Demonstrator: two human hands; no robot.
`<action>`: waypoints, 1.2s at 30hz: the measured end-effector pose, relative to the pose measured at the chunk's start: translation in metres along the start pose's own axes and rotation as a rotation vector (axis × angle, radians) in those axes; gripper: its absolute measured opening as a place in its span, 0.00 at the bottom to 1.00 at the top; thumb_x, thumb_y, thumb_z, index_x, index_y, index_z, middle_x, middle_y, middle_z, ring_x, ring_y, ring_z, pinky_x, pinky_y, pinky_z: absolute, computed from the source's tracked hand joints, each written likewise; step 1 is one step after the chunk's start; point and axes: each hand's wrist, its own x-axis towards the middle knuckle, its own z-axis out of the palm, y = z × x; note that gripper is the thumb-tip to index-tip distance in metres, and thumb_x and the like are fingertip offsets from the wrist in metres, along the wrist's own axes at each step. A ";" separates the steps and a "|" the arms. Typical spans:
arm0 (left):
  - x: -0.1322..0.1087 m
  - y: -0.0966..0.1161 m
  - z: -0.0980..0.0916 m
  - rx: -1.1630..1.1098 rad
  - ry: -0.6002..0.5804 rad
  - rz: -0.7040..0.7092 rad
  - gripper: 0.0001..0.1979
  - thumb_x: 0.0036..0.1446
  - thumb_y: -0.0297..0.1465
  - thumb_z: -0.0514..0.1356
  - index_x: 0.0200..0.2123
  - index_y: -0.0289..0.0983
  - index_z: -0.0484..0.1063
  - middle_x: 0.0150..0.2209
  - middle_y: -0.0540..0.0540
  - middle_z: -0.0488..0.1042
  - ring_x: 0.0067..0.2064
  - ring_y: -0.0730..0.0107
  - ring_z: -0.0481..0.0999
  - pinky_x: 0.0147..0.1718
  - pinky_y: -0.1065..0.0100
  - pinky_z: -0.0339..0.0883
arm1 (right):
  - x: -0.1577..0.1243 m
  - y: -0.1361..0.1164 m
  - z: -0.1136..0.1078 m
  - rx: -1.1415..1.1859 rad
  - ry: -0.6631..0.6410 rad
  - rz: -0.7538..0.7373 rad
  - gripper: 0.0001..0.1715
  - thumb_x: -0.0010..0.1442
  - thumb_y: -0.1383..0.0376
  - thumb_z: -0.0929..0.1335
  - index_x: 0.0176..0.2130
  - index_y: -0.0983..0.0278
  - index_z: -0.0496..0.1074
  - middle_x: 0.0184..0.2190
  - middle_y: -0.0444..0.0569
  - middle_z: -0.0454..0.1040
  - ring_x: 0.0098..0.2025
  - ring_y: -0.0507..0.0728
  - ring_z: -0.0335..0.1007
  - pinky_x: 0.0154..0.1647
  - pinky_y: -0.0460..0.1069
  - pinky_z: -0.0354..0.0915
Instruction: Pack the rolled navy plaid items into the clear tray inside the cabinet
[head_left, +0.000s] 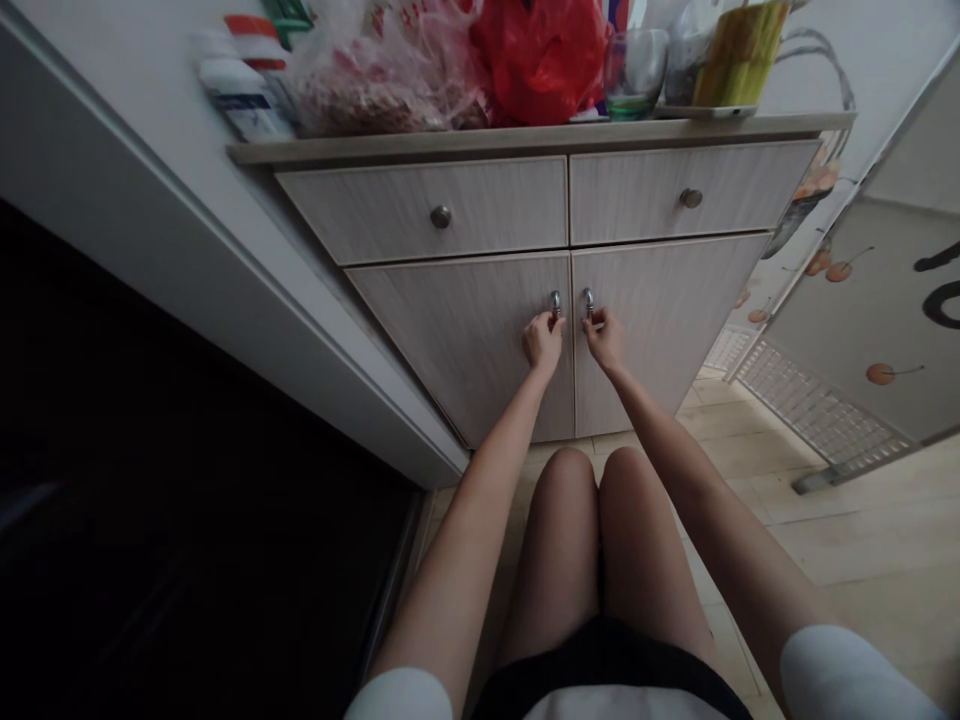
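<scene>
A pale wood-grain cabinet stands before me, its left door (pixel 465 330) and right door (pixel 660 310) both closed. My left hand (pixel 543 340) is closed on the left door's metal handle (pixel 556 299), its fingers pinching the lower part. On the right door, my right hand (pixel 604 338) grips the matching handle (pixel 589 298) in the same way. Above the doors are a left drawer (pixel 360 205) and a right drawer (pixel 630 190), both pushed in, each with a round knob.
Along the cabinet top (pixel 420 146) sit white bottles (pixel 244 95), a clear plastic bag (pixel 375 90), a red bag (pixel 536 60), a glass (pixel 634 75) and a yellow container (pixel 739 55). A folding screen (pixel 847 330) with cherry prints stands at the right. A dark doorway (pixel 187 500) lies left.
</scene>
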 end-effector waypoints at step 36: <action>-0.061 0.013 -0.097 -1.113 -0.225 -0.244 0.23 0.68 0.40 0.51 0.65 0.53 0.63 0.19 0.58 0.37 0.18 0.73 0.41 0.23 0.68 0.52 | -0.025 -0.052 -0.098 0.916 -0.401 0.174 0.45 0.58 0.58 0.66 0.70 0.46 0.50 0.18 0.30 0.44 0.17 0.48 0.32 0.21 0.45 0.45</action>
